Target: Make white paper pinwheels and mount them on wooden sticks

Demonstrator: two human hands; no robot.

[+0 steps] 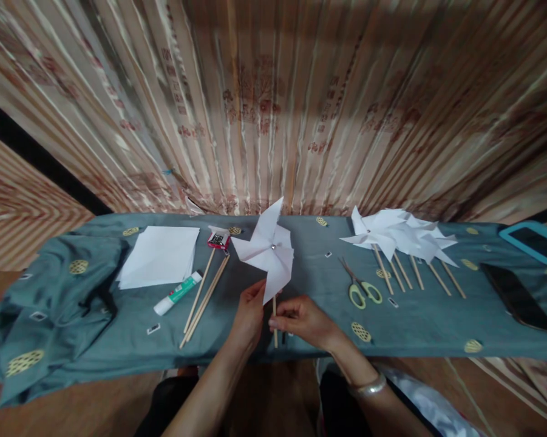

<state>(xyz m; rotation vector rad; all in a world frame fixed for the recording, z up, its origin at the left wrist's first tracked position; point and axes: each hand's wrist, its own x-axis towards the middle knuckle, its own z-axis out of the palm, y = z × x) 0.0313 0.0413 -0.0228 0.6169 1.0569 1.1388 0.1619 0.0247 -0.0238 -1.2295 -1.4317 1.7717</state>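
A white paper pinwheel point(273, 247) with a small pin at its centre stands upright in front of me. My left hand point(249, 311) is closed at its lower blade; that blade partly hides the fingertips. Lower down, the fingers of my right hand point(304, 318) pinch the pinwheel's wooden stick point(275, 337). Left of it lie several loose wooden sticks point(204, 303), a small red box of pins point(218, 238) and a glue stick point(177, 293). Scissors point(364, 288) with yellow-green handles rest on the right, blades slightly apart.
A stack of white paper point(159, 258) lies at the left, near bunched cloth point(68, 261). Several finished pinwheels point(400, 233) overlap at the right. Beyond them are a black phone point(519, 297) and a blue-framed object point(535, 243). A patterned curtain point(273, 109) hangs behind the cloth-covered table point(319, 267).
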